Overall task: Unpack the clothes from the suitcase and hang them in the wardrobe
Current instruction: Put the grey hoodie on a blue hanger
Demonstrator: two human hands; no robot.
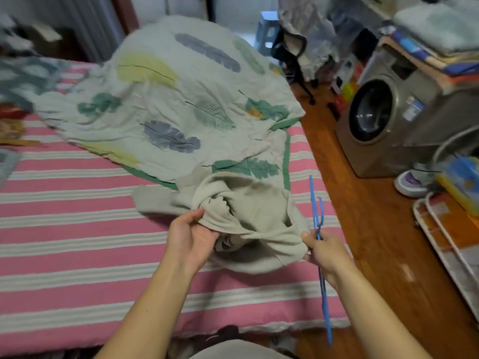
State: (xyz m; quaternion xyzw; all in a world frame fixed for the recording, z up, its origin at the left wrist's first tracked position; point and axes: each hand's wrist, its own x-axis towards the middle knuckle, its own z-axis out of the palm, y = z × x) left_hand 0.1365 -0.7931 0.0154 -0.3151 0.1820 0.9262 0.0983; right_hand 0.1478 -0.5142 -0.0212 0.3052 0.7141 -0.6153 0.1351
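Observation:
A crumpled beige garment [248, 211] lies on the pink-and-white striped bed [77, 229], near its right edge. My left hand [191, 237] grips a fold of the garment at its near left side, thumb on top. My right hand [324, 251] holds a thin blue hanger [316, 211] and also pinches the garment's near right edge. The hanger stands nearly upright, one end above my hand and the other trailing down past my forearm. No suitcase or wardrobe is in view.
A leaf-print quilt [181, 104] covers the far half of the bed. Right of the bed runs a wooden floor [363, 216] with a washing machine [383, 117], a shoe [410, 182] and stacked trays [445, 234]. A black chair [293, 53] stands at the back.

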